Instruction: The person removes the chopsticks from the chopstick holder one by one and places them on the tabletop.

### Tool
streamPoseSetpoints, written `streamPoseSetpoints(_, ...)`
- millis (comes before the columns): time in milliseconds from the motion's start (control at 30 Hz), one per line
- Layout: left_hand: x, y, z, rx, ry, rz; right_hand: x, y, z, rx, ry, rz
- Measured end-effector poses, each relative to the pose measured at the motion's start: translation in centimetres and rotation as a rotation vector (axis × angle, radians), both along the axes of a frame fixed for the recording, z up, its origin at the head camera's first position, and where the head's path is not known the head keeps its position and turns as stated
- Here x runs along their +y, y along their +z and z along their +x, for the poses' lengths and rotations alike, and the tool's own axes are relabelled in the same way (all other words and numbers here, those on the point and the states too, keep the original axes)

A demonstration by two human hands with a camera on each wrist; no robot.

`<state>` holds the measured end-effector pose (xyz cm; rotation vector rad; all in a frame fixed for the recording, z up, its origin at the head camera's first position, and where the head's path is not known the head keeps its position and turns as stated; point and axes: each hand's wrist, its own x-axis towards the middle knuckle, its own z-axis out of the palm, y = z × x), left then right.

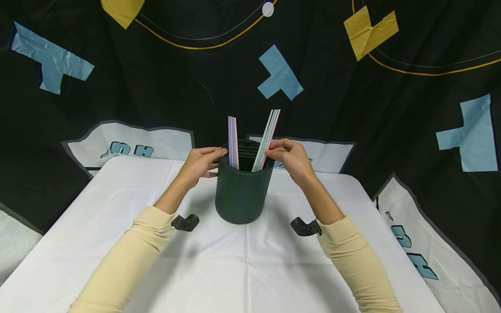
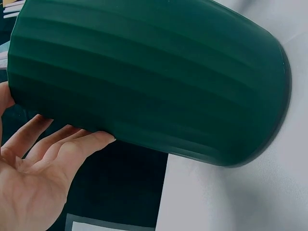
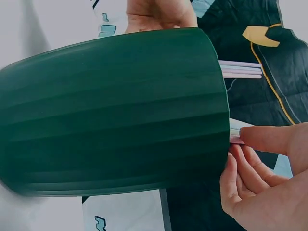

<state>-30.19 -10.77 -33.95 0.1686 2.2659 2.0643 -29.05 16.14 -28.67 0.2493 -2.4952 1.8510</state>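
Head view: left hand (image 1: 201, 165) steadies cup (image 1: 239, 195) rim, right fingers (image 1: 275, 150) pinch straws (image 1: 267, 139).

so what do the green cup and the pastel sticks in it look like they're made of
The green cup looks like matte moulded plastic, possibly silicone: even dark colour, ribbed wall, only a soft sheen. The pastel sticks the right hand pinches seem to be thin plastic or paper straws: straight, uniform, flat pastel tones. Which of the two is unclear.

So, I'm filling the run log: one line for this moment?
left hand: steadies green cup rim | right hand: pinches leaning straws | other straws: upright in cup
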Motion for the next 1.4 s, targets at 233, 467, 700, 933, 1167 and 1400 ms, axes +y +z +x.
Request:
streamPoseSetpoints(233, -0.1, -0.1, 0.1, 0.005, 0.006, -0.001, -0.4, -0.3, -0.1, 0.012, -0.025, -0.006)
streamPoseSetpoints(467, 0.1, -0.2, 0.0, 0.002, 0.001, 0.010, -0.3, -0.1, 0.0, 0.013, -0.034, 0.006)
streamPoseSetpoints(700, -0.1, -0.1, 0.0, 0.000, -0.007, 0.015, -0.3, 1.1, 0.1, 0.015, -0.059, -0.002)
streamPoseSetpoints(933, -0.1, 0.0, -0.1, -0.003, -0.012, 0.030, -0.1, 2.6, -0.1, 0.044, -0.079, -0.023)
streamPoseSetpoints(1167, -0.1, 0.0, 0.0, -0.004, -0.002, 0.032, 0.1, 4.1, -0.2, 0.049, -0.089, -0.101)
streamPoseSetpoints(1400, -0.2, -0.2, 0.0, -0.009, 0.002, 0.023, 0.4, 5.0, -0.1, 0.061, -0.106, -0.156)
